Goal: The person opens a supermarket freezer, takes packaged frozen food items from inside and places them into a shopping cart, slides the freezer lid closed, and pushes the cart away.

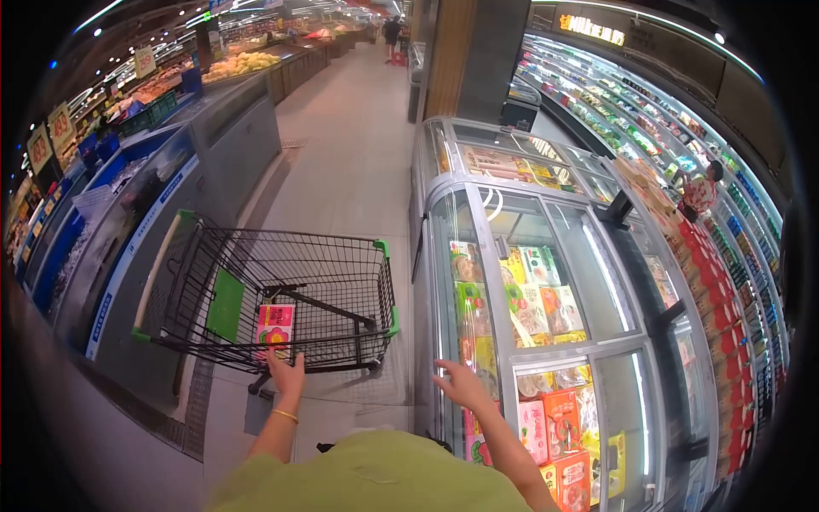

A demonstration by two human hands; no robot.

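Observation:
My left hand reaches toward the near side of a black wire shopping cart with green corners. Its fingers and thumb are apart, and I cannot tell whether the fingertips touch the cart's wire. Just beyond them, a pink package with a flower print appears in the cart. My right hand is by the near glass side of a chest freezer, fingers stretched out and nothing in them. Under the freezer's glass lie several colourful packages of frozen food.
A grey counter with blue bins lines the left. The tiled aisle runs ahead past a pillar toward a distant person. Lit dairy shelves stand at right, where another person is near stacked red-and-brown goods.

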